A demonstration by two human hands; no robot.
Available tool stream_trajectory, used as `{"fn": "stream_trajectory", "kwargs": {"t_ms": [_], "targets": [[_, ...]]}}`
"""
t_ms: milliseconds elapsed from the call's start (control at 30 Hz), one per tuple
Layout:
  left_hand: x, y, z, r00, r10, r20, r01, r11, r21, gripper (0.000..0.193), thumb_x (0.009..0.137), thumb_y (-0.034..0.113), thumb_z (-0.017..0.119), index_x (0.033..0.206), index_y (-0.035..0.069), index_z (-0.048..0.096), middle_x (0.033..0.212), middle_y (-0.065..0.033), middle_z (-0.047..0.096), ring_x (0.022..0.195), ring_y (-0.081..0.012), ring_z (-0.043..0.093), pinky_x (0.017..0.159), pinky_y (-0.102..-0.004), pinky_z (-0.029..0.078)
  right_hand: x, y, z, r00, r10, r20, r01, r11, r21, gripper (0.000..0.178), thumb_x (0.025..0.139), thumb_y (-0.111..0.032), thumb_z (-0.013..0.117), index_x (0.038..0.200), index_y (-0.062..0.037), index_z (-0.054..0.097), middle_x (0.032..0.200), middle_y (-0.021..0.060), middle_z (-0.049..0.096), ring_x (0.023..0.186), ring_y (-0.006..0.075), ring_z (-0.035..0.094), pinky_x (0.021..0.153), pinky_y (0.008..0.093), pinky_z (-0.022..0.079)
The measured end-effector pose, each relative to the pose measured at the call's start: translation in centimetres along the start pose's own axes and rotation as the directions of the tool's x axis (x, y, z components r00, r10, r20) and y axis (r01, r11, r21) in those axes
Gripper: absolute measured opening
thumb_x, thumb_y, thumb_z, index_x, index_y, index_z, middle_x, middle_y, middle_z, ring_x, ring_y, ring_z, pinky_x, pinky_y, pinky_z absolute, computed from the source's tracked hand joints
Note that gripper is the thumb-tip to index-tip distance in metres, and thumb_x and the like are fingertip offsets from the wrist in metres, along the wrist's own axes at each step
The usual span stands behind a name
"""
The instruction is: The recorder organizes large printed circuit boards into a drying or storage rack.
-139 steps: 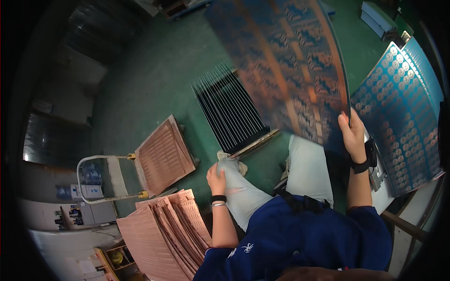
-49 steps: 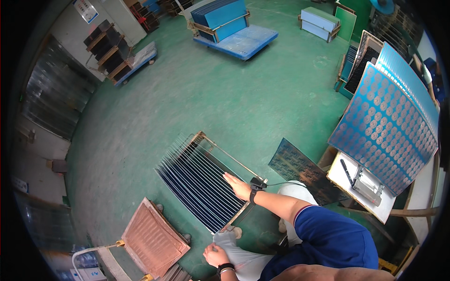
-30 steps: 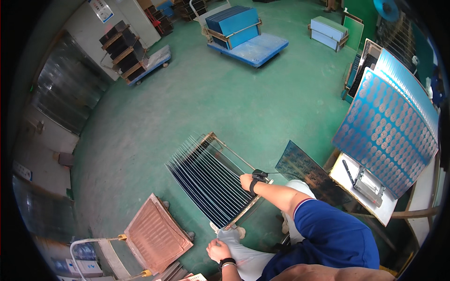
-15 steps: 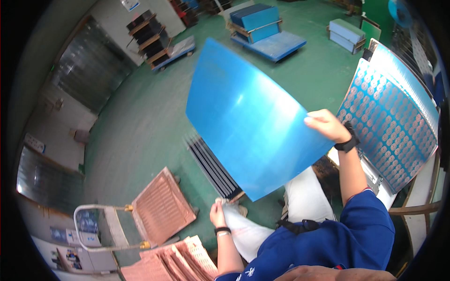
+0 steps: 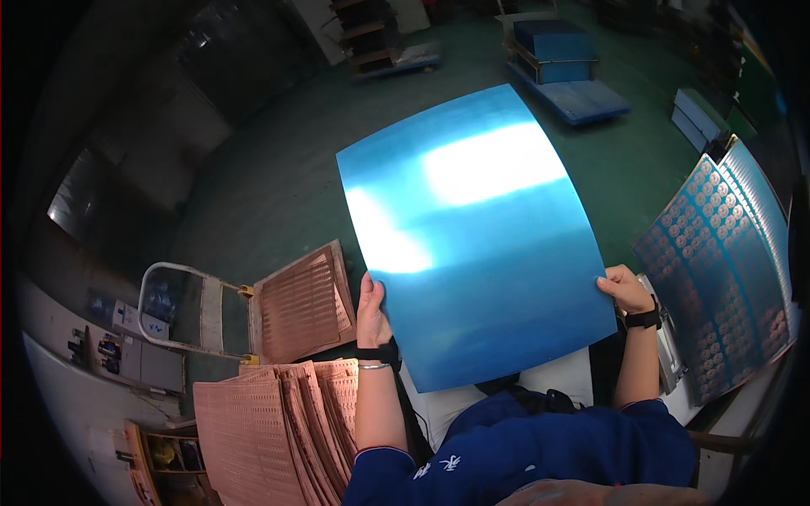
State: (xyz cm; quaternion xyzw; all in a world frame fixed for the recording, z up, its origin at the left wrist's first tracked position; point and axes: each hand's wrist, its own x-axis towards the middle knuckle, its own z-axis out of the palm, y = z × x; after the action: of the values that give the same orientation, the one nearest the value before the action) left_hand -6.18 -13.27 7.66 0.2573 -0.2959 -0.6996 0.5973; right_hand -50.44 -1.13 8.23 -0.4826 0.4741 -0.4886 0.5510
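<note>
A large, shiny blue sheet (image 5: 481, 244) is held up in front of my body, its face catching bright light reflections. My left hand (image 5: 372, 310) grips its left edge, thumb on the face. On the opposite edge my right hand (image 5: 626, 290) pinches it the same way, thumb on top. To the right of my right hand leans a panel (image 5: 717, 278) with rows of round copper-coloured patterns on blue. Left of my left forearm stand several copper-coloured patterned sheets (image 5: 245, 422). The sheet hides whatever lies behind it.
A hand trolley with a white tube handle (image 5: 152, 295) carries copper-coloured sheets (image 5: 299, 304) at the left. Farther back are a blue cart (image 5: 582, 99) with a blue stack (image 5: 564, 55), a dark rack (image 5: 367, 34) and a pale blue block (image 5: 697, 118). An orange-edged shelf (image 5: 143, 464) stands lower left.
My left hand has risen from beside my knee and taken the sheet's left edge. The sheet has turned to face me more squarely. The view has shifted and darkened.
</note>
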Motion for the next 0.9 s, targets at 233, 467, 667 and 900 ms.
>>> {"fn": "stream_trajectory", "kwargs": {"t_ms": [233,467,667,900], "targets": [[-2.2,0.2,2.1,0.996,0.051,0.079,-0.055,0.997,0.047,0.03,0.087,0.012,0.058,0.115,0.008,0.049,0.108,-0.0031,0.058,0.101,-0.0131,0.054,0.087,-0.0281,0.045,4.9,-6.4,2.0,0.934,-0.218,-0.282,0.266,0.953,0.144,0.024,0.09,-0.023,0.055,0.102,-0.0031,0.054,0.073,-0.0044,0.055,0.058,0.0023,0.044,0.056,0.015,0.038],[-1.8,0.5,3.8,0.912,0.41,0.012,-0.394,0.866,0.307,0.018,0.087,0.009,0.058,0.104,0.008,0.052,0.1,-0.002,0.059,0.091,-0.0101,0.053,0.085,-0.0254,0.041,6.3,-5.0,0.4,0.822,-0.5,-0.271,0.522,0.853,0.007,0.023,0.089,-0.015,0.054,0.11,-0.0064,0.049,0.107,0.0038,0.058,0.095,0.0075,0.053,0.077,0.0222,0.043],[-0.2,-0.1,3.0,0.763,0.554,0.334,-0.643,0.703,0.305,0.017,0.085,0.004,0.058,0.099,0.009,0.052,0.135,-0.0129,0.037,0.115,-0.0223,0.046,0.099,-0.0355,0.036,9.6,-0.1,-4.5,0.612,-0.789,-0.055,0.718,0.525,0.456,0.012,0.087,-0.013,0.056,0.096,-0.0061,0.054,0.141,0.0137,0.031,0.129,0.025,0.03,0.103,0.0436,0.034],[-1.6,-0.2,6.8,0.947,0.322,-0.004,-0.313,0.925,0.217,0.049,0.088,0.004,0.05,0.133,0.007,0.029,0.125,-0.0138,0.046,0.103,-0.022,0.057,0.077,-0.0312,0.056,5.7,-3.7,3.1,0.961,-0.26,0.094,0.053,0.507,0.861,0.038,0.094,-0.024,0.041,0.124,-0.0014,0.042,0.139,0.0153,0.032,0.122,0.0211,0.041,0.099,0.035,0.039]]}}
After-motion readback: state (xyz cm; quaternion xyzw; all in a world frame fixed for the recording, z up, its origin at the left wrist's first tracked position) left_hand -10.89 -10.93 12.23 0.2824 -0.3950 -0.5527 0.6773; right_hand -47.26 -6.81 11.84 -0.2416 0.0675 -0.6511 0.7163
